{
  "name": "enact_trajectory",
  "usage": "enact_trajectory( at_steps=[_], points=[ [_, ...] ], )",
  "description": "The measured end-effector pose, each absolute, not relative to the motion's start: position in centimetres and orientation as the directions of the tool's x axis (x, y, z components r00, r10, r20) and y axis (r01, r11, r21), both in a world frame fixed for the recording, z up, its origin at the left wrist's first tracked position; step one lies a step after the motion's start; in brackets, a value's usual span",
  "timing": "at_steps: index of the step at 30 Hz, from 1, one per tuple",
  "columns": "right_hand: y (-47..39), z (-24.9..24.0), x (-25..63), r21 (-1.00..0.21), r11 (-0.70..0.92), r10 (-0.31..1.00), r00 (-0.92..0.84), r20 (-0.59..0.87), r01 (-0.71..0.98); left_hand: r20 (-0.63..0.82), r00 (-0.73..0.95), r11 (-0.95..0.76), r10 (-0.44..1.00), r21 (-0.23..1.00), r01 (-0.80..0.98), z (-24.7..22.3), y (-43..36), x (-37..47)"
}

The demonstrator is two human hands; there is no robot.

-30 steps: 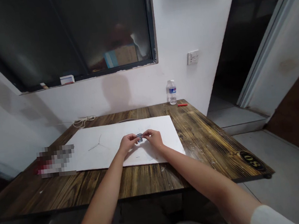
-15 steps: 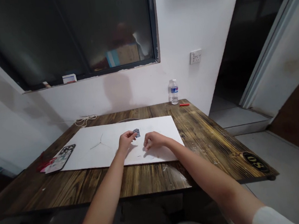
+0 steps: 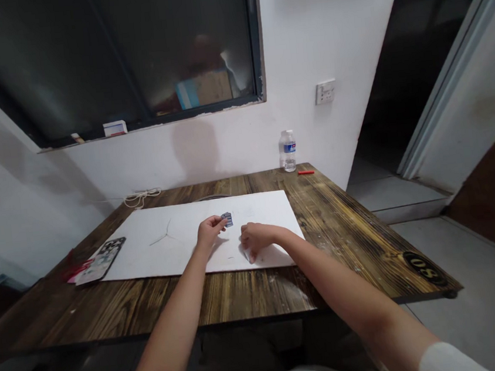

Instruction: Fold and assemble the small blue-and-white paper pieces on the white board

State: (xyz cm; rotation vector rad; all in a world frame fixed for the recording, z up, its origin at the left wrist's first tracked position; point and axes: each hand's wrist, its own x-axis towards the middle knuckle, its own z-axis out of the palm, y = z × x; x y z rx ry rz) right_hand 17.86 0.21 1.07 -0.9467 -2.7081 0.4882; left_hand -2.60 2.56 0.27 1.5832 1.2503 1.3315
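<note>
The left hand (image 3: 209, 232) pinches a small blue packet (image 3: 227, 219) at its fingertips, holding it just above the white sheet (image 3: 149, 261) near the sheet's far edge. The right hand (image 3: 255, 238) rests on the sheet just beside it, fingers curled downward; whether it grips anything cannot be told. The packet lies up and to the left of the right hand (its long axis roughly upright), so the left hand is nearer. A phone (image 3: 101, 260) sits at the sheet's left corner.

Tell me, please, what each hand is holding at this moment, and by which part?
The left hand pinches a small blue item by its near edge. The right hand rests on the white sheet; whether it grips anything cannot be told.
</note>
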Motion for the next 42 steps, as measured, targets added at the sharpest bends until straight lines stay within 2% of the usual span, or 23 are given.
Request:
enact_trajectory(
  at_steps=[5, 10, 17, 20, 26, 32, 37, 42],
  points=[
    [-0.2, 1.4, 17.8, -0.493, 0.652, 0.678, -0.734, 0.038, 0.576, 0.283, 0.005, -0.276, 0.959, 0.931, 0.240, 0.4, 2.4, -2.6],
    [-0.2, 1.3, 17.6, -0.545, 0.625, 0.708, -0.700, 0.096, 0.558, 0.292, 0.022, -0.289, 0.956, 0.930, 0.227, 0.2, 2.6, -2.7],
    [0.2, 1.3, 17.6, -0.553, 0.668, 0.744, -0.467, 0.477, 0.498, 0.280, 0.021, -0.277, 0.960, 0.935, 0.221, 0.2, 2.5, -2.6],
    [0.2, 1.1, 17.7, -0.543, 0.675, 0.730, -0.349, 0.588, 0.498, 0.267, 0.038, -0.269, 0.963, 0.937, 0.222, 0.2, 2.5, -2.6],
    [0.1, 1.1, 17.8, -0.416, 0.685, 0.646, -0.234, 0.727, 0.598, 0.248, 0.074, -0.259, 0.966, 0.939, 0.228, 0.5, 2.2, -2.3],
    [-0.2, 0.9, 17.8, -0.230, 0.640, 0.558, -0.238, 0.795, 0.733, 0.236, 0.113, -0.258, 0.965, 0.932, 0.254, 0.6, 2.0, -2.1],
    [-0.2, 0.3, 17.7, -0.126, 0.622, 0.543, -0.310, 0.780, 0.773, 0.240, 0.130, -0.265, 0.962, 0.936, 0.234, 0.4, 2.1, -2.2],
    [-0.2, 0.2, 17.6, -0.088, 0.613, 0.567, -0.360, 0.740, 0.785, 0.242, 0.128, -0.265, 0.962, 0.942, 0.206, 0.2, 2.2, -2.3]
  ],
)
